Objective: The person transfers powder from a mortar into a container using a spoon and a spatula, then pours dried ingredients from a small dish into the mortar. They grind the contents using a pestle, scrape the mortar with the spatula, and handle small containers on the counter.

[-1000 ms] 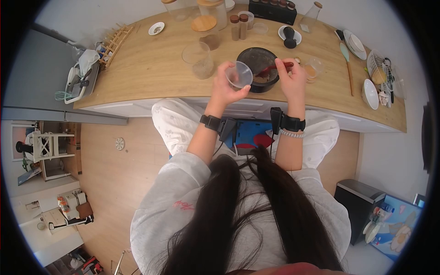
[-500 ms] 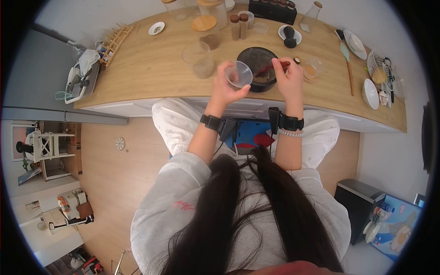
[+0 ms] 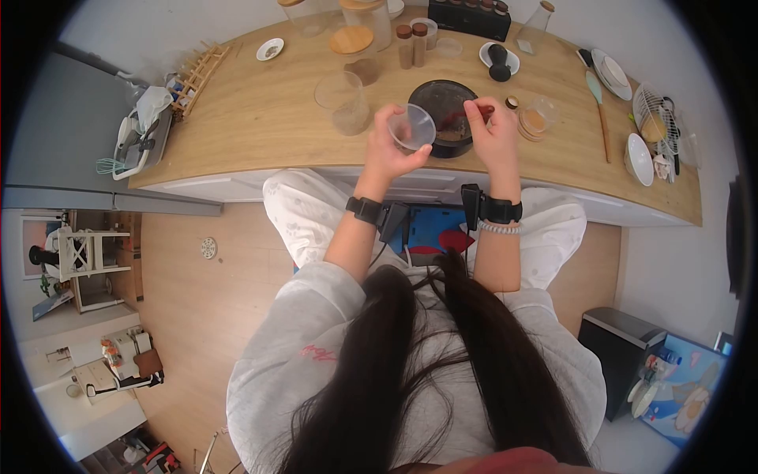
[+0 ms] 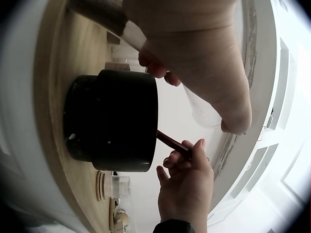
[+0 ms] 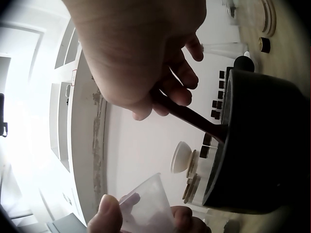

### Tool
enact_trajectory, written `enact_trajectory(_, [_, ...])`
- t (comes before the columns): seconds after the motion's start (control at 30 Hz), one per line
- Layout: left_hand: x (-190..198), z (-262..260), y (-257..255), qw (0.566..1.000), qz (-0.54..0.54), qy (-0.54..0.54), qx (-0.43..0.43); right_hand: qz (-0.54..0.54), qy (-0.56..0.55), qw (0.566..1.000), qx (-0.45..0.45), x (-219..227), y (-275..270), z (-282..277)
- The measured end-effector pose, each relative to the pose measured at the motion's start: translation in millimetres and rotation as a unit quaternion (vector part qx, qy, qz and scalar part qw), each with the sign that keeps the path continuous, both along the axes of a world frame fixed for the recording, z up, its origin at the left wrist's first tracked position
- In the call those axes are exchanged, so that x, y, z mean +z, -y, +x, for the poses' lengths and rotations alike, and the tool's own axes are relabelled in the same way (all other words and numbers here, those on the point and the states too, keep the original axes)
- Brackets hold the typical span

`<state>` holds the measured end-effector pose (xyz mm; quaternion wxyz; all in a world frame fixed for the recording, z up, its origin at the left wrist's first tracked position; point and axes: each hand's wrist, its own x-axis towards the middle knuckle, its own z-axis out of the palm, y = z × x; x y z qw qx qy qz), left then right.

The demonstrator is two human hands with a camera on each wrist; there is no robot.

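My left hand [image 3: 385,152] holds a clear plastic cup [image 3: 412,128] by its sides, at the left of a deep black bowl [image 4: 124,121]. The cup tilts, its mouth facing up and toward the bowl. In the right wrist view the cup [image 5: 148,206] looks translucent and whitish. My right hand [image 3: 496,144] pinches the handle of a dark red spoon [image 5: 189,116] between thumb and fingers. That spoon slants down over the bowl's rim, and its head is among brownish-grey contents at the bottom. In the left wrist view the bowl wall hides the spoon's lower end.
A large clear glass jar [image 3: 341,104] stands left of the bowl. Behind are a wooden-lidded jar [image 3: 352,41] and brown-capped spice bottles [image 3: 405,47]. A black pestle-like tool [image 3: 499,63] lies on a white dish. Right are a small glass jar [image 3: 537,118], a spatula [image 3: 598,103] and a white bowl [image 3: 638,160].
My right hand has shifted slightly left with the spoon, uncovering a small dark cap on the counter. My left hand and the cup have stayed nearly still.
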<state>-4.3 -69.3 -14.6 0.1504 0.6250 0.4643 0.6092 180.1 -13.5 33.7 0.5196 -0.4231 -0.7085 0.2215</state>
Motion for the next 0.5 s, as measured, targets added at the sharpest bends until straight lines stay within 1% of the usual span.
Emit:
enact_trajectory(0.03, [0,0,0,1.000,-0.001,0.002,0.000,-0.029,-0.022,0.999,0.008,0,0,0])
enact_trajectory(0.07, [0,0,0,1.000,-0.001,0.001,0.000,-0.029,-0.022,0.999,0.008,1,0,-1])
enact_trajectory(0.13, [-2,-1,1,0.999,-0.010,0.032,-0.009,0.001,-0.038,0.999,0.020,2,0,-3])
enact_trajectory(0.27, [-12,-7,-4,0.998,-0.003,0.064,-0.016,0.014,-0.017,1.000,0.016,-5,-2,-4])
enact_trajectory(0.33, [-14,-9,-5,0.994,0.022,0.109,-0.007,0.007,-0.022,1.000,0.017,-7,-3,-4])
enact_trajectory(0.43, [-11,-11,-3,0.993,0.018,0.120,-0.004,-0.025,-0.046,0.998,0.023,-2,0,-5])
enact_trajectory(0.5, [-12,-13,-4,0.993,0.019,0.120,-0.009,-0.008,-0.055,0.998,0.024,-1,0,-8])
